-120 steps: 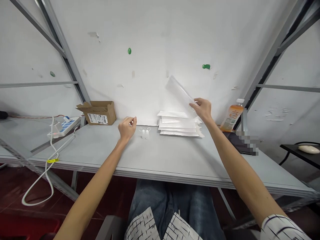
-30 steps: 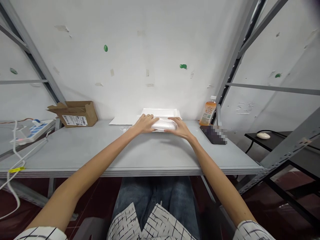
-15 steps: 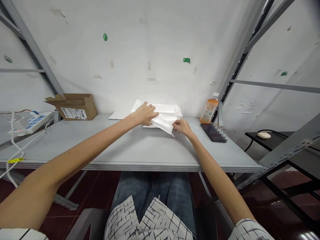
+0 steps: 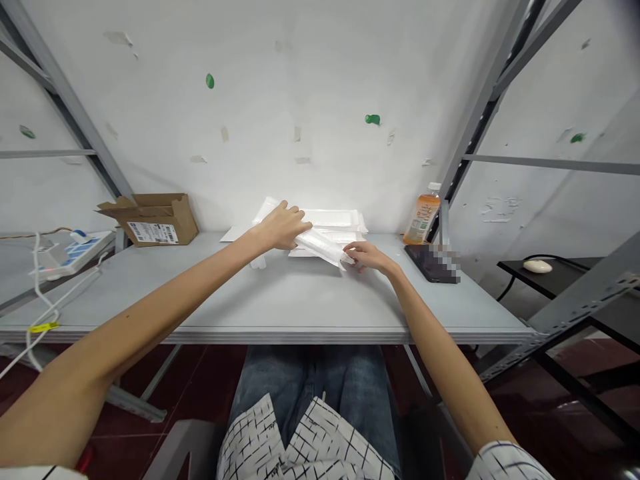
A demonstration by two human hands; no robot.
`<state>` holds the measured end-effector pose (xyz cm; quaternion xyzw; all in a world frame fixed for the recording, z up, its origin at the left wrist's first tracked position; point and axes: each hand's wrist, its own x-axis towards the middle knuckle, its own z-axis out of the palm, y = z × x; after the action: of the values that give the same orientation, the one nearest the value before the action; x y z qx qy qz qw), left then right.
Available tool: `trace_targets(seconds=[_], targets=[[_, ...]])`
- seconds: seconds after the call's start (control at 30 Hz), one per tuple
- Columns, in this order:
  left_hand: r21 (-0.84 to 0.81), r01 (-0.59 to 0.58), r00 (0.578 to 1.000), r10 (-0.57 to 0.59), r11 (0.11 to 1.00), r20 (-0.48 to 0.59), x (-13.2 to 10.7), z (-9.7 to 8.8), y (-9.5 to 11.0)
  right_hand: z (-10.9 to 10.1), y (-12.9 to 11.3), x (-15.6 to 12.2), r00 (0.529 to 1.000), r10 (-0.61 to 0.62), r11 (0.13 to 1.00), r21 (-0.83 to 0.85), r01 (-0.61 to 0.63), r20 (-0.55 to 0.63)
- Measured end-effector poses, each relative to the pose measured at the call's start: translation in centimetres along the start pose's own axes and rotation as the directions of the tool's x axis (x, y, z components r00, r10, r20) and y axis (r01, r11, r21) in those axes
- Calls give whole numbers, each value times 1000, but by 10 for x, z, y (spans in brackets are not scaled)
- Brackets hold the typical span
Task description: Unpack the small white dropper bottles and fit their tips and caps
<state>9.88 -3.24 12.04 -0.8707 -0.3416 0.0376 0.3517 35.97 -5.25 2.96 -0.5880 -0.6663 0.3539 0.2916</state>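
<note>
My left hand is wrapped from above round the middle of a long, narrow white plastic packet. The packet slants from upper left to lower right, held just over the table. At its lower right end, where the film looks loose, the fingers of my right hand curl round the edge; the fingertips are partly hidden. Behind the packet lies a stack of similar flat white packets. A flat white sheet pokes out left of my left hand.
An open cardboard box stands at the back left, near a power strip with white cables. On the right are an orange drink bottle and a dark phone. Metal frame posts flank the grey table.
My right fingers have shifted from a tight pinch to a looser curl at the packet's end. The packet and my left hand have moved slightly left; the view has shifted a little.
</note>
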Motion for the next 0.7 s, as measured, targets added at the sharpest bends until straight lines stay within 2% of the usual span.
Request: trace_targets(seconds=[0.13,0.33,0.53,0.7], targets=[[29,13,1000,-13,999,10,-3,-1,-7,-1,3,-3,996,-76,997,-25,77,45],[-14,15,1000,-15,1000,14,-5,8,-7,1,2,-2,989,-108,994,-12,110,99],[2,25,1000,-25,1000,2,-5,11,-3,10,3,1,988,-155,955,-259,147,-11],[-40,78,996,-77,996,42,-5,18,-19,18,-4,0,994,-105,902,-424,78,-40]])
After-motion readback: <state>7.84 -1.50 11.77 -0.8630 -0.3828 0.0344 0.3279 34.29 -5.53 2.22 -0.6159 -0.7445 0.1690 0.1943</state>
